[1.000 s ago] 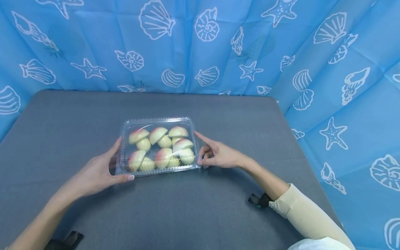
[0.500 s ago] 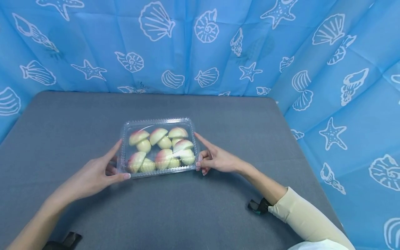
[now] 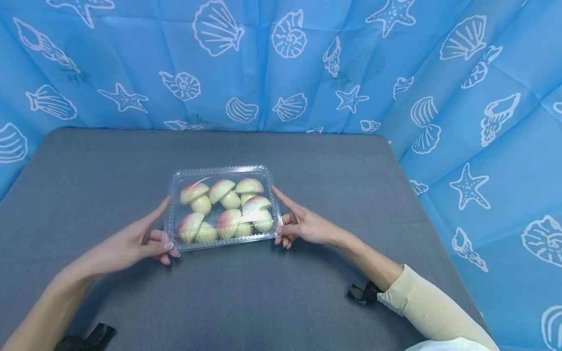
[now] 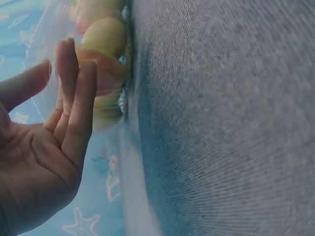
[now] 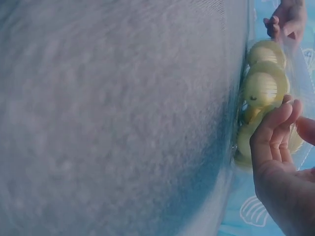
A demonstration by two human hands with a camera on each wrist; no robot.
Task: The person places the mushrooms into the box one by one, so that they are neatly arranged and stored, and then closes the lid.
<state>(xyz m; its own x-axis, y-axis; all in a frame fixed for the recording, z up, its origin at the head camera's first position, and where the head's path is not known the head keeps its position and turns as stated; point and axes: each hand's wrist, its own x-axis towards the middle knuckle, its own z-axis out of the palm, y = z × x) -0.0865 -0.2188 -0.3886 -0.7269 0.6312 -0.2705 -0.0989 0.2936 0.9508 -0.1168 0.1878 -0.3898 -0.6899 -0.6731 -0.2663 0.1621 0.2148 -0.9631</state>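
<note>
A clear plastic clamshell box [image 3: 219, 170] with a ridged rim lies on the grey table, its lid down. Inside are several mushroom-shaped pieces [image 3: 228, 222], pale yellow-green with pink on the caps. At the near left corner, my left hand [image 3: 125, 246] pinches the rim between thumb and fingers, the index finger stretched along the left side. My right hand [image 3: 309, 224] pinches the near right corner the same way, its index finger straight along the right side. In the left wrist view the left fingers [image 4: 78, 108] overlap the box wall. The right wrist view shows both hands at its ends.
Grey cloth covers the table [image 3: 263, 302], whose far edge meets a blue curtain [image 3: 263, 68] printed with white shells and starfish. The curtain also runs down the right side. Black straps [image 3: 365, 293] sit on both forearms.
My left thumb has slid left to the box corner, and left fingertips now show beneath the rim. More right fingertips show below the right corner. The box has hardly moved.
</note>
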